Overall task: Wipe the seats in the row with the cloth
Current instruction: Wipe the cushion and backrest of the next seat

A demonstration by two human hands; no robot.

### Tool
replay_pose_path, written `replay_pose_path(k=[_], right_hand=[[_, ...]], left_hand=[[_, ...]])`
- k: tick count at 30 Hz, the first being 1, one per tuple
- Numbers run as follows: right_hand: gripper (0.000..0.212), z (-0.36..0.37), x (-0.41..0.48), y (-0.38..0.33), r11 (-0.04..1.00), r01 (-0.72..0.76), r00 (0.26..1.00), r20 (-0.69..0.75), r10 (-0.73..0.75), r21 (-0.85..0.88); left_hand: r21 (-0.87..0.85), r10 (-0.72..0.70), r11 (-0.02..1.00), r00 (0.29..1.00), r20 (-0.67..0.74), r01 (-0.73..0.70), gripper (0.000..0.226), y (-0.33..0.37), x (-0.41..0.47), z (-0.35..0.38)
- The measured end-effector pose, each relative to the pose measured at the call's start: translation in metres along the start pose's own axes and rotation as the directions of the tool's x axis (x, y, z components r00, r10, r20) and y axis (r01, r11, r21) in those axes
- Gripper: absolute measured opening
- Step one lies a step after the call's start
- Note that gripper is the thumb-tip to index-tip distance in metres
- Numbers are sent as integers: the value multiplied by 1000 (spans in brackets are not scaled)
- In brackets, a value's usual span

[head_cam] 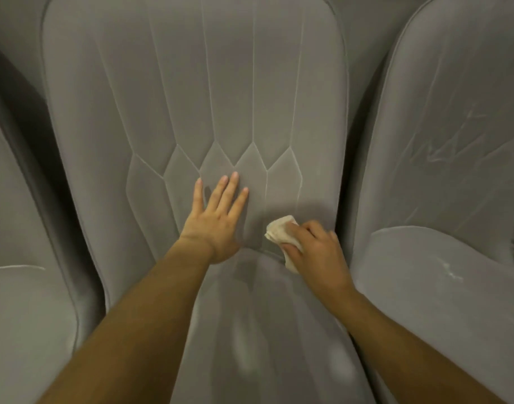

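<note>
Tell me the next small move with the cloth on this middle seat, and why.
Probably sweep the cloth leftward along the bottom of the backrest. The right hand grips it at the backrest's lower right corner, just above the seat cushion, while the left hand rests flat on the backrest beside it, so the strip between them looks nearest to wipe.
</note>
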State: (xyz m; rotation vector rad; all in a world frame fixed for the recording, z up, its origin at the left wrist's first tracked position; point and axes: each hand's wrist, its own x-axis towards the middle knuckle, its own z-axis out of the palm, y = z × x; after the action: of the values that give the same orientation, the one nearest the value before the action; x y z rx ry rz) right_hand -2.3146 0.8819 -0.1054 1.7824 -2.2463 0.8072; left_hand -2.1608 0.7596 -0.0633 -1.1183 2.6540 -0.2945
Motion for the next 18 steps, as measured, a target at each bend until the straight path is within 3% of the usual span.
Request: replay_pose_path(k=[7, 10, 18], right_hand=[[25, -117, -16, 12, 970, -216, 950, 207, 235, -111], [28, -166, -18, 18, 928, -348, 906, 206, 369, -132], [27, -245, -31, 40, 820, -505, 818, 152, 554, -271]], left_hand=[[-27, 133, 991, 964, 232, -130, 94, 22, -31, -78], [-73, 213, 977, 933, 292, -200, 93, 29, -39, -109], [-140, 362, 932, 869, 338, -333, 91, 55, -41, -165]])
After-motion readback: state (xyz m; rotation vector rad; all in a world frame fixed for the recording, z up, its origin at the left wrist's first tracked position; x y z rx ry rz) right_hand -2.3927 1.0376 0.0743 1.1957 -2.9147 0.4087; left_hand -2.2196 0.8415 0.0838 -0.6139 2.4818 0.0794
